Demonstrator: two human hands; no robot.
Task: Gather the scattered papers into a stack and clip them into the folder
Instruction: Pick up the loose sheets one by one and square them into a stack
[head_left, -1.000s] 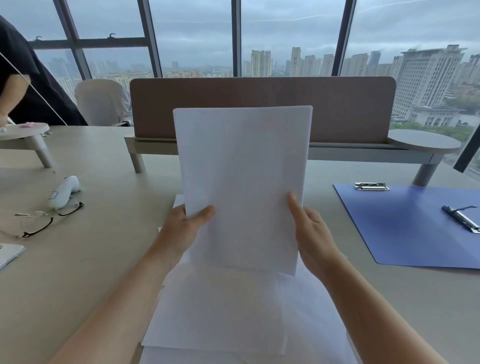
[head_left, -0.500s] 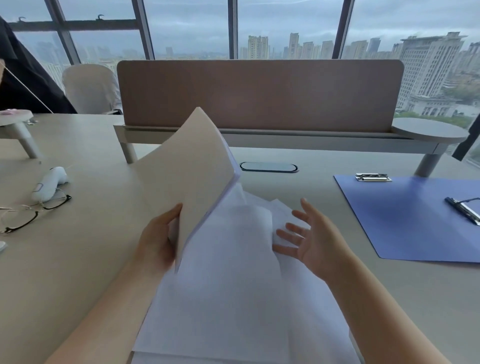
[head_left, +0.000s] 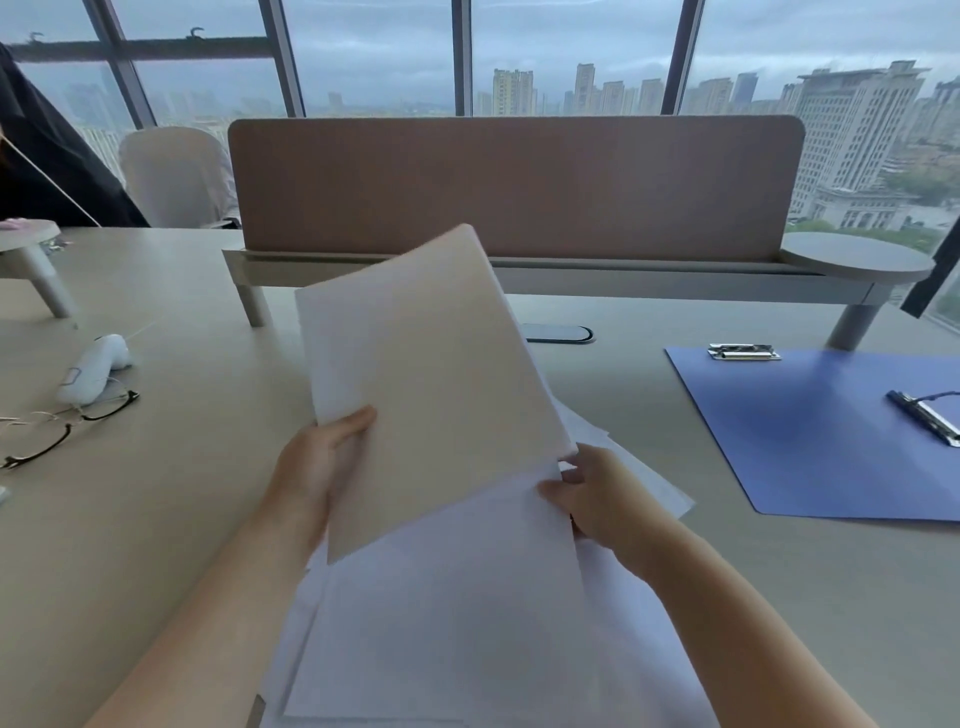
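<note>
My left hand (head_left: 317, 467) grips a small stack of white papers (head_left: 431, 384) by its lower left edge and holds it tilted above the desk. My right hand (head_left: 587, 493) pinches the top edge of a loose sheet (head_left: 457, 613) lying on the pile of scattered papers in front of me. More sheets (head_left: 644, 483) poke out to the right under that hand. An open blue folder (head_left: 831, 436) lies flat at the right, with a metal clip (head_left: 924, 423) near its right side and a second clip (head_left: 744, 352) at its top left edge.
Black-rimmed glasses (head_left: 67, 431) and a white handheld device (head_left: 91, 369) lie at the left. A brown divider panel (head_left: 514, 187) on a raised shelf runs across the back. A cable port (head_left: 558, 333) sits in the beige desk (head_left: 156, 519). Another person in dark clothing (head_left: 47, 166) sits far left.
The held stack went from upright in both hands to tilted in the left hand alone. The right hand let go, dropped to the pile and closed on a loose sheet.
</note>
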